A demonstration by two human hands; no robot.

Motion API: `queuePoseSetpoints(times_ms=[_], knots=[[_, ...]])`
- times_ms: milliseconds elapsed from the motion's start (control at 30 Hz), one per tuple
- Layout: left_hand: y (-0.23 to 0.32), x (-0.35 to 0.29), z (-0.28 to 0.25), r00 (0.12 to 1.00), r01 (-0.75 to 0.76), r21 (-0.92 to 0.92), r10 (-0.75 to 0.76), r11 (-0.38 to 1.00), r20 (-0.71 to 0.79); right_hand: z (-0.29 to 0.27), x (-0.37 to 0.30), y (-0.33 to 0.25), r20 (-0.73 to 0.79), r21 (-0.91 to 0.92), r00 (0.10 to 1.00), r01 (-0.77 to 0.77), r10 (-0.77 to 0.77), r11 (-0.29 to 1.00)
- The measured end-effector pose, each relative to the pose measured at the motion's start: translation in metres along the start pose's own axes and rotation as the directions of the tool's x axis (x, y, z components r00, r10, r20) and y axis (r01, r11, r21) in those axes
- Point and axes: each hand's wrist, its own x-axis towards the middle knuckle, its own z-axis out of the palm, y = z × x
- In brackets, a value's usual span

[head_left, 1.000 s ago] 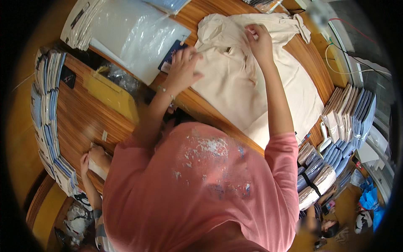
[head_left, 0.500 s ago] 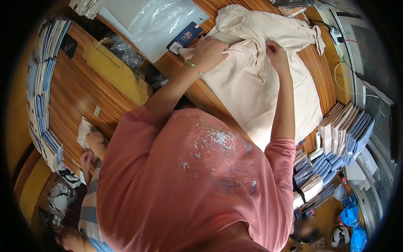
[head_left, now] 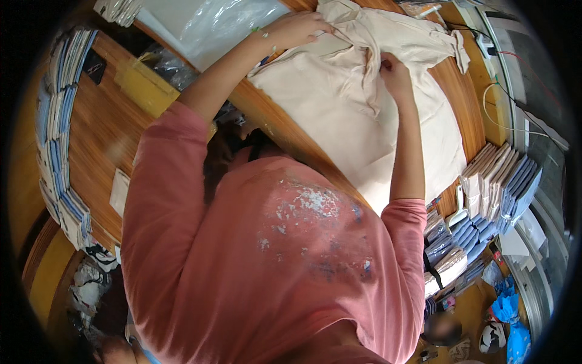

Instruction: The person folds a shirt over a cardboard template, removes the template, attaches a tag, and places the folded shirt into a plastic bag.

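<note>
A cream long-sleeved shirt (head_left: 339,103) lies spread over the wooden table, its far part bunched into folds. At the far left of those folds is my left hand (head_left: 298,29), its fingers bent over the cloth; the fingertips are partly lost against the fabric. Along the raised central fold, my right hand (head_left: 395,74) is closed, pinching the cloth. One cuffed sleeve (head_left: 458,51) stretches out to the far right.
Clear plastic bags (head_left: 227,24) lie beyond my left arm. Stacks of folded shirts (head_left: 57,139) line the left table, with a dark phone (head_left: 94,67) nearby. More folded shirts (head_left: 503,176) and a white-handled brush (head_left: 458,209) are at right. Cables (head_left: 503,109) hang by the window.
My left hand has moved away from me, from the shirt's left edge to its far folds. That edge now lies flatter, over the dark tag. The other person's hands have left view at left.
</note>
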Motion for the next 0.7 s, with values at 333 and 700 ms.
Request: queuePoseSetpoints(times_ms=[333, 700], knots=[[-0.010, 0.026, -0.011, 0.974, 0.146, 0.009, -0.145, 0.989, 0.174, 0.004, -0.002, -0.019, 0.036, -0.036, 0.998, 0.048, -0.047, 0.998], [-0.018, 0.030, -0.007, 0.979, 0.143, -0.090, -0.128, 0.986, 0.158, 0.013, 0.000, -0.025, 0.230, 0.243, 0.968, -0.157, 0.100, 0.957]])
